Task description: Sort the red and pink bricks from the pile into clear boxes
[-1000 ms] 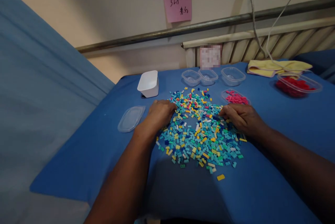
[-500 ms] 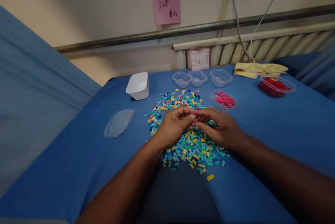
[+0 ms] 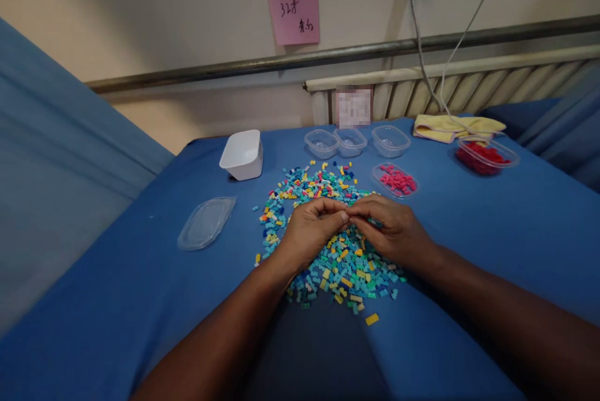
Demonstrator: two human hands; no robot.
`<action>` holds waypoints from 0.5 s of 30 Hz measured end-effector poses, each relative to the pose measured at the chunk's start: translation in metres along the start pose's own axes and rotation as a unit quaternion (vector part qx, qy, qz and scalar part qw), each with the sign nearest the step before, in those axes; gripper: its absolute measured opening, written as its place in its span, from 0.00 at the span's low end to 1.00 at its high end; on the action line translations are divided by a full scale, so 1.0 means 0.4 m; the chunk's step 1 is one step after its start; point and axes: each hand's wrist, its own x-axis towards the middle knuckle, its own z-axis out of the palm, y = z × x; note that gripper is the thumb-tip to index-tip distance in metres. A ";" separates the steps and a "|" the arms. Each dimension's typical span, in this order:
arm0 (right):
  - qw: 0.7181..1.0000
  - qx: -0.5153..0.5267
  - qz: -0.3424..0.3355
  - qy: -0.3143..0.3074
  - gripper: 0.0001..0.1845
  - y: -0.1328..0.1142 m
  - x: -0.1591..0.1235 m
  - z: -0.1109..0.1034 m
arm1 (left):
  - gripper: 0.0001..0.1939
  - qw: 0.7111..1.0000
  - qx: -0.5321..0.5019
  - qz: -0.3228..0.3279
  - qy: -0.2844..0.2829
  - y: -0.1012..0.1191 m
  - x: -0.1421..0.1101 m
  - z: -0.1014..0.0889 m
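A loose pile of small toy bricks [image 3: 337, 263], mostly turquoise, with yellow, blue, white and pink ones, covers the middle of the blue table cover. Above it my left hand [image 3: 309, 229] and my right hand [image 3: 394, 225] meet fingertip to fingertip. Both are closed in a pinch. The pink brick that showed between them half a second ago is now almost wholly covered by the fingers. Just beyond my right hand, several pink bricks [image 3: 398, 181] lie in a shallow clear plastic lid or tray [image 3: 380, 188].
A white tub [image 3: 244, 168] stands back left, with a clear lid [image 3: 206, 224] nearer me. Clear tubs [image 3: 390, 143] line the back by the radiator [image 3: 384, 101]. Back right are a clear tub of red pieces [image 3: 485, 158] and a yellow cloth [image 3: 445, 128].
The fingertips have drawn together, so the pink pieces seen between them are now mostly hidden. The whole view has shifted slightly; the containers stay where they were.
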 end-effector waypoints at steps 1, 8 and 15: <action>1.000 -0.001 -0.001 -0.002 0.10 -0.003 0.000 0.000 | 0.17 1.000 -0.001 0.002 0.007 -0.003 0.001 0.000; 0.999 -0.045 0.006 0.003 0.08 0.017 0.013 -0.034 | 0.18 0.999 0.032 0.023 0.016 0.008 0.003 -0.008; 0.959 -0.252 0.102 0.081 0.10 0.195 -0.001 -0.163 | 0.13 0.923 0.309 0.170 0.158 0.025 0.029 -0.163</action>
